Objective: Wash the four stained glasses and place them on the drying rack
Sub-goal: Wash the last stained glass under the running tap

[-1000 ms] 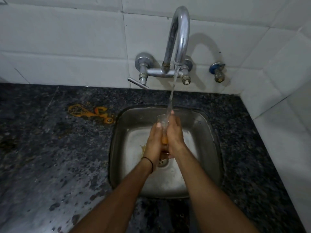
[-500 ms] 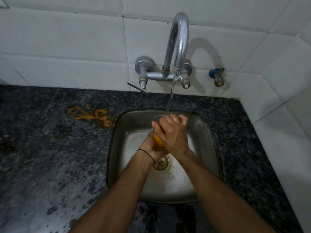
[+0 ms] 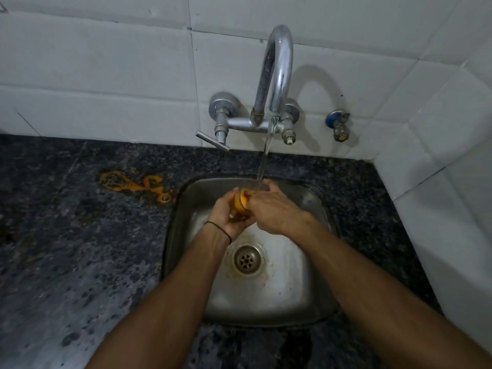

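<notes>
Faucet (image 3: 277, 75) was glossy chrome metal, smooth, with mirror reflections. Sink (image 3: 279, 288) was stainless steel with a duller brushed finish, wet, and brownish staining round the metal drain (image 3: 247, 260). Surface (image 3: 80, 262) was dark speckled stone, polished, with wet patches and an orange stain (image 3: 125, 182) left of the sink. Wall tiles (image 3: 106, 75) were white glazed ceramic, smooth, with a faint sheen. Glass (image 3: 241, 203) was clear, smeared with opaque orange residue. Small valve (image 3: 338, 126) at far right looked like brassy metal with a blue part. Wrist cord (image 3: 219, 227) was thin, black and matt.
</notes>
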